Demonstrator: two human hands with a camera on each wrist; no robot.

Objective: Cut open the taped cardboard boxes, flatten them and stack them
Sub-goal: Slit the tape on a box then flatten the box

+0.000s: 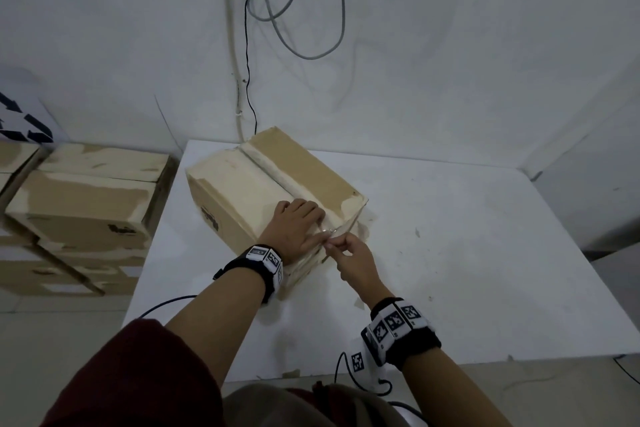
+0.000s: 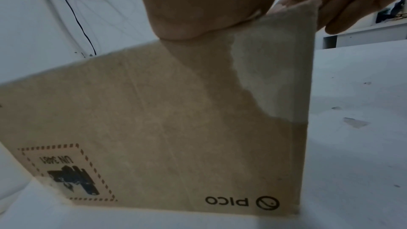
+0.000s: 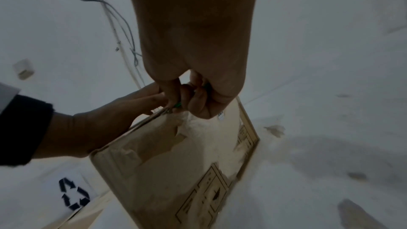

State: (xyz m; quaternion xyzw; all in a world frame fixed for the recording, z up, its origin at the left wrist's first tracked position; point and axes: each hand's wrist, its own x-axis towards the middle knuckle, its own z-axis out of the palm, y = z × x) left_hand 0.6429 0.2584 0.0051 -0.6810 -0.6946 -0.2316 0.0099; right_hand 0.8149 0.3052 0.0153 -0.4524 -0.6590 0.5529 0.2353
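1. The right hand was curled tight around a small thing at the box's near top edge. Only a bit of green showed between the fingers in the right wrist view, and what it was could not be made out.
2. The left hand lay flat on top of the box, fingers straight and close together, pressing down.
3. The left wrist view was mostly filled by one side of the box and the heel of the hand.
4. The cardboard box was brown, closed and blocky, with pale torn patches where the top paper layer had peeled off. A strip of tape ran along its top seam.
5. It sat on the white surface, toward the far left part.
6. More brown boxes were piled on the left, partly cut off.
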